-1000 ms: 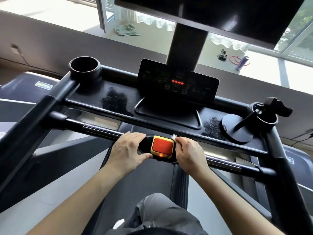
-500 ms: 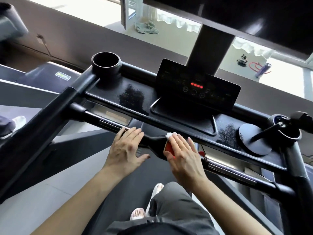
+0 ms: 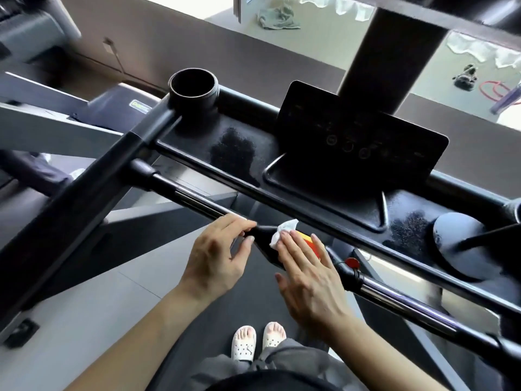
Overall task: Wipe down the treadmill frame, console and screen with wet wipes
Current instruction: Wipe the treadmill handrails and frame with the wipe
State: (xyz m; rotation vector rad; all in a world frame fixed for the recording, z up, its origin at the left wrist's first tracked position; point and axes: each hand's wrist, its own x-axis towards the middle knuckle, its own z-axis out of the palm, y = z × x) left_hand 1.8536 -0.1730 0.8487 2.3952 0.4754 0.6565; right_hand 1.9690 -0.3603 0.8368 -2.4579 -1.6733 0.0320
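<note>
Head view: R hand (image 3: pixel 307 277), fingers flat, presses wet wipe (image 3: pixel 283 231) on stop button (image 3: pixel 306 239) (orange-red, mid handlebar (image 3: pixel 197 200)); L hand (image 3: pixel 217 252) curls fingers round that handlebar.

**A workout room with exercise machines**

This is a gym space, shown chiefly by the black treadmill (image 3: pixel 84 210) that fills the view. It has a dark control panel (image 3: pixel 361 136) with round button markings, a round cup holder (image 3: pixel 193 86), a long handlebar (image 3: pixel 191 198) and a running belt (image 3: pixel 214 320) underfoot. A second grey machine (image 3: pixel 124 104) stands just beside it on the left. Beyond a low dark wall (image 3: pixel 197 38), daylight falls on a pale floor where a crumpled cloth (image 3: pixel 277 16) lies. White perforated slippers (image 3: pixel 244 344) suggest an informal, perhaps residential, setting.
</note>
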